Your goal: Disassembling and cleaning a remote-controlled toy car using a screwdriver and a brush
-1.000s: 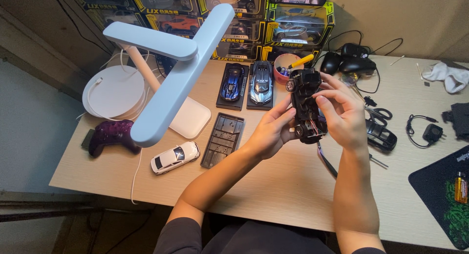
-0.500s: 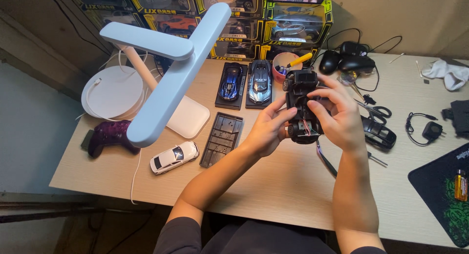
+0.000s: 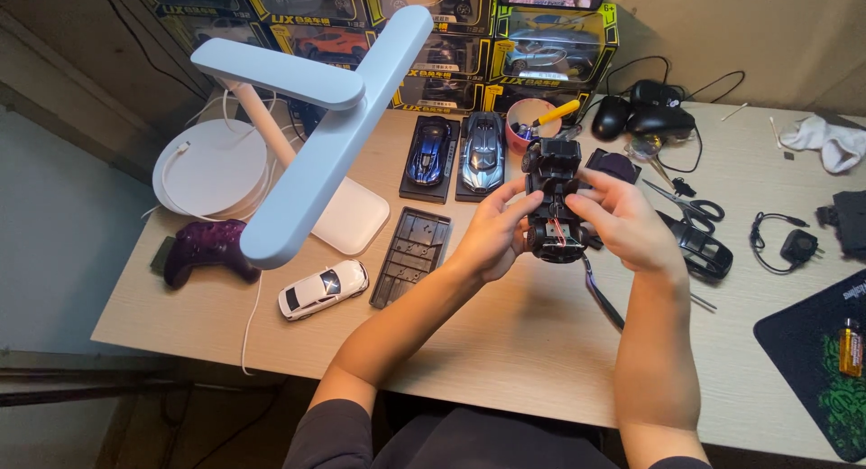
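Observation:
Both hands hold a black model-car chassis (image 3: 552, 198) above the middle of the wooden desk (image 3: 505, 343), its open inside facing up with small red wires showing. My left hand (image 3: 492, 234) grips its left side, thumb and fingers wrapped round it. On the right side my right hand (image 3: 627, 225) holds it, fingers reaching over the top. A black car body shell (image 3: 699, 248) lies on the desk just right of my right hand.
A white desk lamp (image 3: 307, 126) stands at the left. Near it lie a purple game controller (image 3: 203, 248), a white model car (image 3: 322, 289) and a dark base plate (image 3: 412, 257). Two blue model cars (image 3: 456, 149), a pink cup (image 3: 530, 122), scissors (image 3: 681, 198), computer mice (image 3: 645, 117) and boxed models (image 3: 469, 36) sit behind.
The chassis has been turned in my hands and lowered a little toward the desk. Both hands shifted their hold on it.

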